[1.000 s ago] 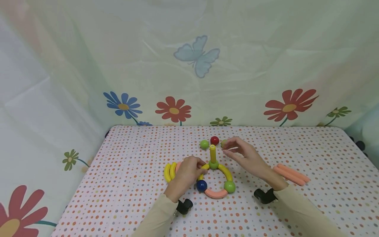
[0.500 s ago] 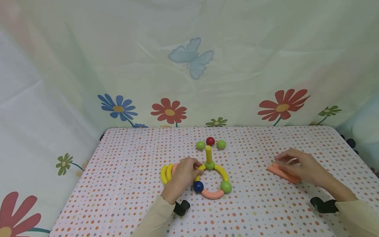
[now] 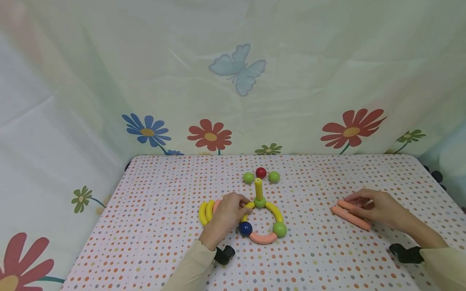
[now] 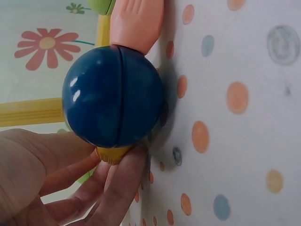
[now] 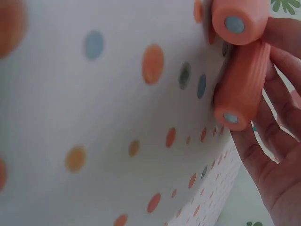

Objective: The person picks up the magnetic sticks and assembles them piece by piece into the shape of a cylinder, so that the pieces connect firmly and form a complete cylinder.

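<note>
My left hand (image 3: 228, 210) pinches the left yellow curved rod (image 4: 112, 154) of a ring lying on the table. A blue ball (image 3: 245, 228), a pink curved rod (image 3: 263, 238), a green ball (image 3: 279, 229), a right yellow curved rod (image 3: 274, 211) and a back green ball (image 3: 259, 202) complete the ring. On that back ball a yellow straight rod (image 3: 259, 189) stands upright. To the right, my right hand (image 3: 380, 208) pinches a pink straight magnetic rod (image 5: 242, 89) between thumb and fingers. Another pink straight rod (image 3: 350, 218) lies beside it, nearer the thumb.
Behind the ring sit a red ball (image 3: 261, 172) and two green balls, the left ball (image 3: 248, 178) and the right ball (image 3: 274, 176). Yellow curved rods (image 3: 206, 213) and a pink piece (image 3: 216, 205) lie left of my left hand. A flowered curtain (image 3: 174, 81) hangs behind the table.
My right hand has moved from beside the upright yellow rod to the pink straight rods on the right and now grips one; the two have spread slightly apart. My left hand stays on the ring.
</note>
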`<move>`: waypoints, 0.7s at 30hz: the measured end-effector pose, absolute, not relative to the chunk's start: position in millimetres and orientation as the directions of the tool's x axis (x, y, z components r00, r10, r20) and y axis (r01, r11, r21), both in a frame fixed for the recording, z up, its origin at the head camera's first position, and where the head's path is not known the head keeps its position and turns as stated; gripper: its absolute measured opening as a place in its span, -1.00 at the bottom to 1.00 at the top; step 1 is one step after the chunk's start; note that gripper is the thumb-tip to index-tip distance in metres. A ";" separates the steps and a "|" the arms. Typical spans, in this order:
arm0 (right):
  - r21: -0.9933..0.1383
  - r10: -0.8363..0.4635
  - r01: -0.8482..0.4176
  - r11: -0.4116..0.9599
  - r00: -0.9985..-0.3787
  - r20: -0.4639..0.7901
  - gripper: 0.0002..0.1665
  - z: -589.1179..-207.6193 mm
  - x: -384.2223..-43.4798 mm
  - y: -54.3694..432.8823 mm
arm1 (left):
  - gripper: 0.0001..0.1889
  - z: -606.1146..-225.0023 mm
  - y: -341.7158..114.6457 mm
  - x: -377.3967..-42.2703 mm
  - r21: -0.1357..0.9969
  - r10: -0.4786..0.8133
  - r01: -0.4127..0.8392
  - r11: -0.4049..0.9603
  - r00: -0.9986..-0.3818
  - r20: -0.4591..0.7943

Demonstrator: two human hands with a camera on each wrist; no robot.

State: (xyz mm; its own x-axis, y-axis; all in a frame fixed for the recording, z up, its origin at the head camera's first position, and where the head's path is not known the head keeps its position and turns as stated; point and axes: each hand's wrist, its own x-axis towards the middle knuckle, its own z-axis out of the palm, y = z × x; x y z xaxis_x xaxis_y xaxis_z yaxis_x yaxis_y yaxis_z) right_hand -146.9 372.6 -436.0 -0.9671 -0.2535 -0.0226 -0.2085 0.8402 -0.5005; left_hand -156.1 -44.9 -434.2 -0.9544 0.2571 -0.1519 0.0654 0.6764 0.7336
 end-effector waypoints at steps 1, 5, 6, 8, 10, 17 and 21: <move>-0.496 -0.252 -0.210 0.842 -0.967 -0.018 -0.66 -436.0 -147.8 372.0 | -0.80 -434.1 -44.5 -156.1 0.732 0.258 0.066 0.678 -0.954 -0.153; -0.476 -0.243 -0.217 0.853 -0.970 0.006 -0.66 -434.1 -151.7 364.8 | -0.81 -432.8 -43.6 -155.0 0.730 0.252 0.066 0.680 -0.956 -0.149; -0.469 -0.246 -0.229 0.853 -0.969 0.027 -0.66 -433.1 -152.2 361.1 | -0.81 -432.3 -43.5 -154.8 0.730 0.249 0.067 0.681 -0.957 -0.145; -0.477 -0.254 -0.259 0.840 -0.964 0.076 -0.68 -429.6 -151.8 351.2 | -0.82 -432.0 -43.5 -153.9 0.729 0.242 0.063 0.681 -0.960 -0.143; -0.486 -0.283 -0.322 0.812 -0.947 0.156 -0.71 -424.5 -151.3 337.3 | -0.82 -431.3 -43.6 -152.8 0.731 0.234 0.059 0.680 -0.962 -0.139; -0.625 -0.325 -0.420 0.658 -0.907 0.268 -0.68 -398.6 -142.4 270.9 | -0.83 -429.0 -42.0 -149.4 0.718 0.212 0.058 0.694 -0.969 -0.127; -0.745 -0.388 -0.469 0.474 -0.871 0.302 -0.63 -394.3 -133.4 240.8 | -0.84 -427.8 -41.1 -149.1 0.718 0.209 0.056 0.693 -0.970 -0.126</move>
